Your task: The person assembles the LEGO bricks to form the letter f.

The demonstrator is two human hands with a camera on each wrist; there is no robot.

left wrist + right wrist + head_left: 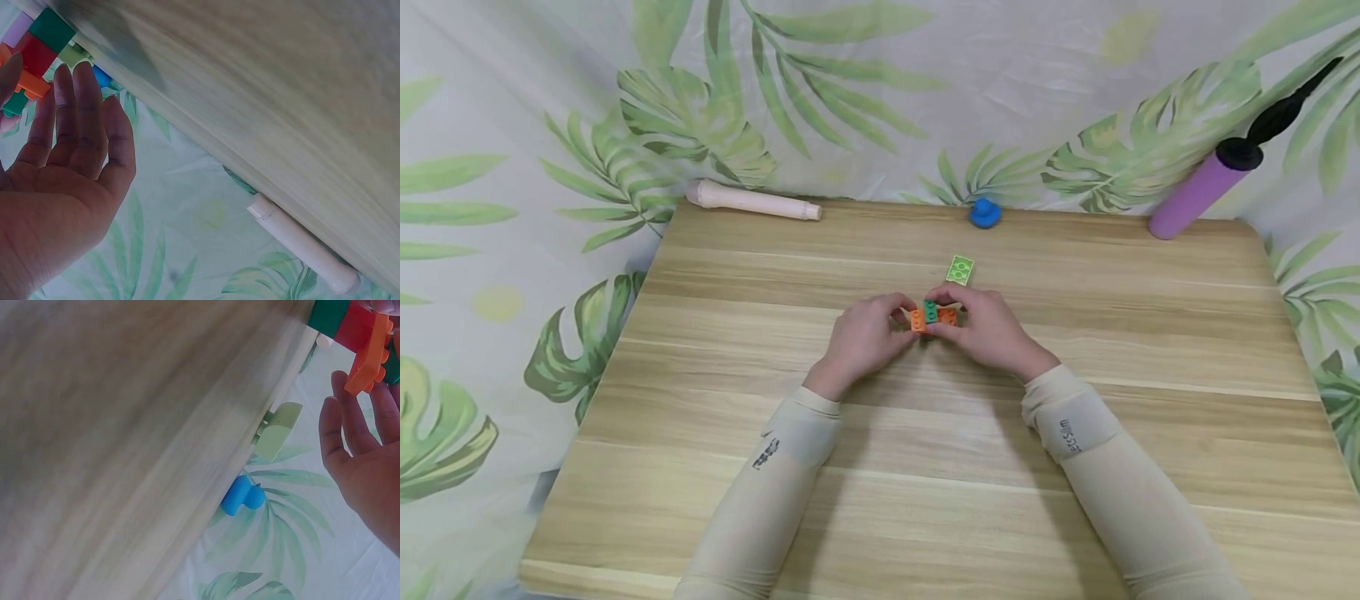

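Observation:
A small stack of toy building bricks stands upright on the table between both hands. In the left wrist view it has a dark green brick (53, 30) at the table, a red brick (34, 53) above, then a long orange brick (32, 82) lying across. A smaller green brick (931, 312) sits on top of the orange one. My left hand (867, 335) pinches the orange brick's left end between thumb and index finger. With thumb and index finger my right hand (992, 329) grips the top green brick. The right wrist view cuts off part of that hand.
Just beyond the right hand lies a light green brick (960, 270). Along the back edge are a pale pink microphone-shaped stick (756, 202), a blue toy duck (985, 213) and a purple hand pump (1202, 192). Leaf-printed cloth (865, 100) hangs behind the wooden table (955, 500).

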